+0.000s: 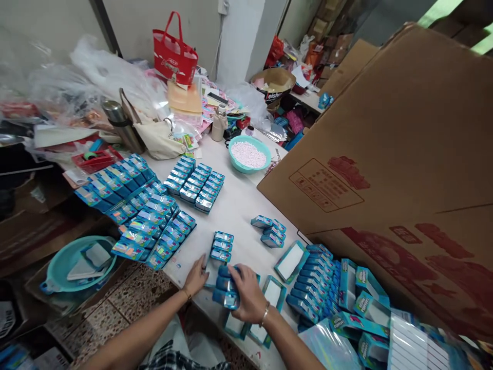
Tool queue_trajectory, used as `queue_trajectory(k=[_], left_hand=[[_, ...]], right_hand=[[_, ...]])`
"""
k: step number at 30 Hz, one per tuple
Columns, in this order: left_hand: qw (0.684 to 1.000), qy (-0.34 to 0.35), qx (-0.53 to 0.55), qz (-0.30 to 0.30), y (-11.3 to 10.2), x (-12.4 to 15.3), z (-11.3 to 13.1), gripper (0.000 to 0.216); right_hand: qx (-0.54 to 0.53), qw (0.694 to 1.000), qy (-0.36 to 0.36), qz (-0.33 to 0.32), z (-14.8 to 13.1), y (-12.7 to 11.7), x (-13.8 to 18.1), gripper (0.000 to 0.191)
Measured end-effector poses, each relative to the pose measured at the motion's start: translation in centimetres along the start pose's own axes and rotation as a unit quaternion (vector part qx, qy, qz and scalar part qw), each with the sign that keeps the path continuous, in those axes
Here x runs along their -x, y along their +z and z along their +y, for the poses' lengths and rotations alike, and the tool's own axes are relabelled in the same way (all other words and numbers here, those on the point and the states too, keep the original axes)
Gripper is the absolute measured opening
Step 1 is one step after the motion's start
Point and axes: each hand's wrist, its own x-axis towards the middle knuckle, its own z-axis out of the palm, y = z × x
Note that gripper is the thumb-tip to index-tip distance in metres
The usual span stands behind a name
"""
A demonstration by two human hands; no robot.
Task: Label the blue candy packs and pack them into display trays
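My right hand [248, 293] is curled over a short row of small blue boxes [226, 290] at the near edge of the white table [239, 205], gripping them from the right. My left hand [196, 277] lies beside that row on the left, fingers stretched out against the table and the boxes. Just beyond sits a small stack of three blue boxes [222, 246]. Open blue trays [291, 261] lie to the right of my hands.
Several rows of blue boxes [146, 216] fill the table's left part, another block [195, 185] behind. A teal bowl of pink pieces [249, 154] stands farther back. A large cardboard box [385, 154] blocks the right. A teal basin [79, 264] sits low left.
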Motion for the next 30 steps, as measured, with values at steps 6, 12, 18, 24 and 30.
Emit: queue_trajectory(k=[6,12,18,24,30], left_hand=[[0.991,0.038,0.115,-0.062,-0.1,0.9,-1.7,0.056],[0.989,0.092,0.096,-0.067,-0.4,1.7,-2.4,0.057],[0.984,0.129,0.080,-0.093,-0.5,1.7,-3.1,0.058],[0.987,0.111,0.057,-0.102,-0.5,1.8,-3.0,0.066],[0.990,0.126,0.018,-0.057,0.4,2.5,-1.0,0.090]], right_hand=[[0.041,0.999,0.008,-0.025,-0.9,4.3,-4.7,0.109],[0.091,0.995,0.005,-0.031,-1.6,5.7,-6.0,0.110],[0.092,0.992,-0.064,-0.059,-0.9,5.7,-7.0,0.110],[0.097,0.992,-0.068,-0.043,0.2,5.6,-7.2,0.109],[0.078,0.991,-0.106,-0.013,-0.9,5.3,-5.9,0.076]])
